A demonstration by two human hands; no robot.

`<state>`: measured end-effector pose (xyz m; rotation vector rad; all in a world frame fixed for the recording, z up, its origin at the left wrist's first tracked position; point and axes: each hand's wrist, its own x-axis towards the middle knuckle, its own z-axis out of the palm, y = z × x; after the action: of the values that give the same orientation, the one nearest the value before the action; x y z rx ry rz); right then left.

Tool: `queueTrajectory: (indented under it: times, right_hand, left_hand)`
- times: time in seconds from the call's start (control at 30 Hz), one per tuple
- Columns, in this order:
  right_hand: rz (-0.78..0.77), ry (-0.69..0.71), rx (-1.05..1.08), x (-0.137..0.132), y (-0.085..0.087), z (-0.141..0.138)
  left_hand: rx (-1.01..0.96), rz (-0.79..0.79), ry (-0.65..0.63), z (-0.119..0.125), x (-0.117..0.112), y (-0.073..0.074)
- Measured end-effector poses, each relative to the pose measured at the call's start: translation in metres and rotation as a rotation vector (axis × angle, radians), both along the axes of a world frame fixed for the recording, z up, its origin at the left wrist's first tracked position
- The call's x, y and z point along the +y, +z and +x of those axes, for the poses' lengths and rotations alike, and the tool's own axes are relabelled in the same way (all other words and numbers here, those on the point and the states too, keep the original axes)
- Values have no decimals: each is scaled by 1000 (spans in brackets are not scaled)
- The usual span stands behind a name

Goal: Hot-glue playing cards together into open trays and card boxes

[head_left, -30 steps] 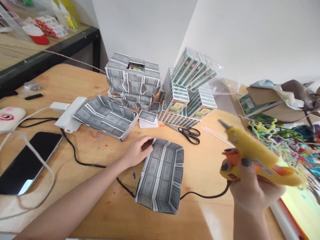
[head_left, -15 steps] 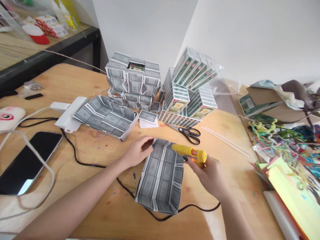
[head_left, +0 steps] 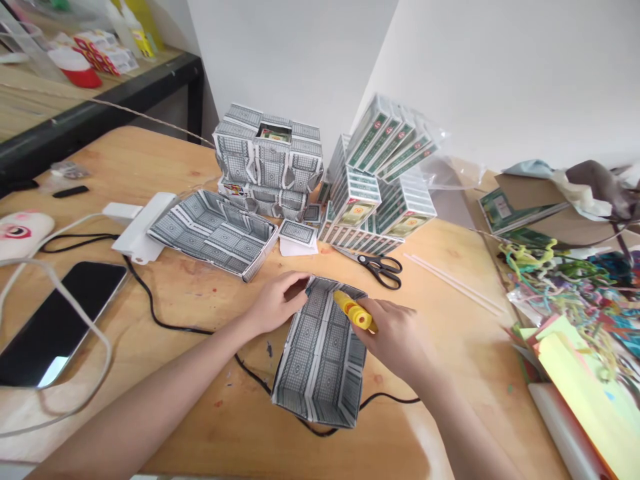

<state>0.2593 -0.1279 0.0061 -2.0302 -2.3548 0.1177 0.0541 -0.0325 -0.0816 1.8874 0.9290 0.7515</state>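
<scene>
A box made of grey-patterned playing cards (head_left: 315, 353) lies on the table with its hollow side up. My left hand (head_left: 277, 301) grips its upper left edge, thumb inside the wall and the other fingers partly hidden outside. In my right hand (head_left: 393, 333) is a yellow hot glue gun (head_left: 354, 311), its nozzle pointing into the far end of the box. The tip sits close to the inner wall; whether it touches I cannot tell. A black cord (head_left: 385, 397) passes under the box.
Behind stand a shallow card tray (head_left: 215, 233), a stacked card structure (head_left: 267, 157) and several packs of playing cards (head_left: 355, 200). Black scissors (head_left: 383, 268) and glue sticks (head_left: 453, 283) lie at right. A phone (head_left: 60, 323) and power strip (head_left: 143, 230) are at left.
My right hand has moved left and turned the glue gun so its nozzle points inside the box's far end. My left hand and the box have stayed in place.
</scene>
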Motion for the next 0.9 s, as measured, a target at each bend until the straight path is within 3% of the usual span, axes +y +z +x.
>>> queueTrajectory:
  times: [0.17, 0.5, 0.9]
  right_hand:
    - [-15, 59, -100, 2, -2, -8]
    - [-242, 105, -287, 7, -2, -17]
    - [-254, 131, -312, 10, -5, -23]
  left_hand:
    - [-9, -3, 2, 0, 0, -1]
    - [-9, -3, -10, 0, 1, -1]
    - [-7, -2, 8, 0, 0, -1]
